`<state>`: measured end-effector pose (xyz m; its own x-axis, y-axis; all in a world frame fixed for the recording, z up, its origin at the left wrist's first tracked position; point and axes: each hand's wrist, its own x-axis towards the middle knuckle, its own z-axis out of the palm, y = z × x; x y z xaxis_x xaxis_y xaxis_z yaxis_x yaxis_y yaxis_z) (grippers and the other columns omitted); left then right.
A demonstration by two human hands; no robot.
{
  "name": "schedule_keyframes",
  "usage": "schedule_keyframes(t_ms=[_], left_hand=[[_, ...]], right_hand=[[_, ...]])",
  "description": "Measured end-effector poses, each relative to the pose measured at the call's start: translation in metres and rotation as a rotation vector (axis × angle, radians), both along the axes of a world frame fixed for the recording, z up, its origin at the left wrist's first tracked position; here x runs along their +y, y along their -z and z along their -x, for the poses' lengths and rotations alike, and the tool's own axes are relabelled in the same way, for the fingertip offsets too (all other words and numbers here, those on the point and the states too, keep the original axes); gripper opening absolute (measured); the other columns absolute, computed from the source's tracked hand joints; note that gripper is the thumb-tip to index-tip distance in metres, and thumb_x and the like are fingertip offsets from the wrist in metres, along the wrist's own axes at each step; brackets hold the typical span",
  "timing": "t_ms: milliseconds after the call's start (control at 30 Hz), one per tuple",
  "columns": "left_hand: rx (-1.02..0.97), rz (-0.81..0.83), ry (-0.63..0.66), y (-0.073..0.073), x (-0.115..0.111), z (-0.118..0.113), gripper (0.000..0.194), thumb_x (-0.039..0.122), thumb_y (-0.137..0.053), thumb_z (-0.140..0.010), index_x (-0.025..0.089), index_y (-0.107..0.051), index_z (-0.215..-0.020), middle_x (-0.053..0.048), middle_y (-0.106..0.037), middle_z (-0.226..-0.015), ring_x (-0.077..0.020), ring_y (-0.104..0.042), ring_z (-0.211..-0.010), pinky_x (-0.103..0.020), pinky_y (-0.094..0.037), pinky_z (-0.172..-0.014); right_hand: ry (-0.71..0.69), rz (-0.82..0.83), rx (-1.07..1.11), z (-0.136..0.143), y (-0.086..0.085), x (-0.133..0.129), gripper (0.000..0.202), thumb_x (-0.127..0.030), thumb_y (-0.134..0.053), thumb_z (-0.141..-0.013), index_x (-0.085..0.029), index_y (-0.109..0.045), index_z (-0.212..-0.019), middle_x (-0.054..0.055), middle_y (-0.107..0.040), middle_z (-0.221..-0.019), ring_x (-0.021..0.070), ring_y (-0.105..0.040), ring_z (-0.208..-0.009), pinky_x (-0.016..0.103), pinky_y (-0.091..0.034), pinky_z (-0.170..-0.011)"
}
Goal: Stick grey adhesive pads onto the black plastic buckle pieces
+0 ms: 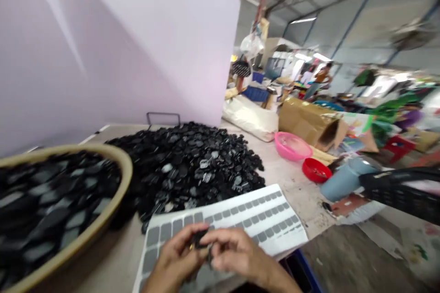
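Note:
My left hand (177,258) is closed in a pinch on a small black piece (199,238), its shape partly covered by fingers. My right hand (239,254) meets it there, index finger on the piece, the other fingers curled in. Something small and dark shows below the right fingertips, too blurred to name. Both hands are over a white sheet (275,199) with rows of grey rounded patches that look like stickers. Just beyond the sheet, a wide heap of small black pieces (192,160) covers the table.
At left stands a large tan-rimmed basin (126,169) full of similar black pieces. A pink bowl (292,146), a red bowl (316,170) and a grey-blue cylinder (340,183) stand at right. Behind are a cardboard box (305,116), a white sack (249,116) and a distant person (321,78).

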<state>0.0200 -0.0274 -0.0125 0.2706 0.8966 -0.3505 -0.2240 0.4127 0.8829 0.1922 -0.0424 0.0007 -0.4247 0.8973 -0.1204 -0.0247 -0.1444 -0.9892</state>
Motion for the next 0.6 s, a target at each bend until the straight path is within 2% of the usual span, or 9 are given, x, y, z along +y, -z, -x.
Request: schedule_keyframes(t_ms=[67,133,233,400,600], left_hand=[[-0.040,0.000,0.006,-0.004,-0.007,-0.017,0.044,0.028,-0.078,-0.059,0.016,-0.064,-0.098,-0.001,-0.066,-0.069,-0.0074,-0.050,-0.045,-0.018,-0.036,-0.044],[-0.077,0.002,0.050,-0.008,-0.010,-0.032,0.039,0.022,-0.072,-0.063,0.014,-0.062,-0.101,0.000,-0.064,-0.062,-0.0078,-0.052,-0.045,-0.017,-0.035,-0.043],[-0.102,0.018,0.136,-0.013,-0.011,-0.051,0.037,0.017,-0.068,-0.066,0.012,-0.060,-0.102,0.001,-0.061,-0.053,-0.0085,-0.053,-0.044,-0.016,-0.036,-0.042],[-0.102,0.014,0.201,-0.013,-0.007,-0.062,0.038,0.014,-0.068,-0.068,0.011,-0.058,-0.104,0.000,-0.062,-0.054,-0.0101,-0.056,-0.045,-0.016,-0.039,-0.041],[-0.098,0.027,0.189,-0.006,-0.008,-0.059,0.037,0.014,-0.067,-0.070,0.010,-0.057,-0.105,0.001,-0.060,-0.051,-0.0103,-0.056,-0.044,-0.017,-0.039,-0.041]], right_hand=[[0.116,-0.101,-0.099,-0.019,-0.002,-0.007,0.027,-0.026,-0.059,-0.081,-0.022,-0.067,-0.106,-0.003,-0.054,-0.074,0.0096,-0.047,-0.065,0.022,-0.037,-0.062],[0.216,-0.219,-0.245,-0.038,-0.004,-0.010,0.024,-0.026,-0.054,-0.086,-0.023,-0.064,-0.107,-0.002,-0.054,-0.080,0.0118,-0.050,-0.070,0.023,-0.039,-0.063],[0.286,-0.443,-0.407,-0.055,-0.003,-0.013,0.019,-0.023,-0.049,-0.090,-0.023,-0.061,-0.104,0.001,-0.056,-0.086,0.0145,-0.054,-0.079,0.026,-0.041,-0.070],[0.357,-0.622,-0.511,-0.057,0.007,-0.018,0.021,-0.019,-0.041,-0.093,-0.021,-0.058,-0.104,0.002,-0.056,-0.086,0.0152,-0.055,-0.078,0.028,-0.042,-0.069],[0.322,-0.678,-0.591,-0.051,0.009,-0.017,0.021,-0.017,-0.039,-0.093,-0.020,-0.057,-0.103,0.003,-0.056,-0.083,0.0161,-0.054,-0.075,0.029,-0.043,-0.066]])
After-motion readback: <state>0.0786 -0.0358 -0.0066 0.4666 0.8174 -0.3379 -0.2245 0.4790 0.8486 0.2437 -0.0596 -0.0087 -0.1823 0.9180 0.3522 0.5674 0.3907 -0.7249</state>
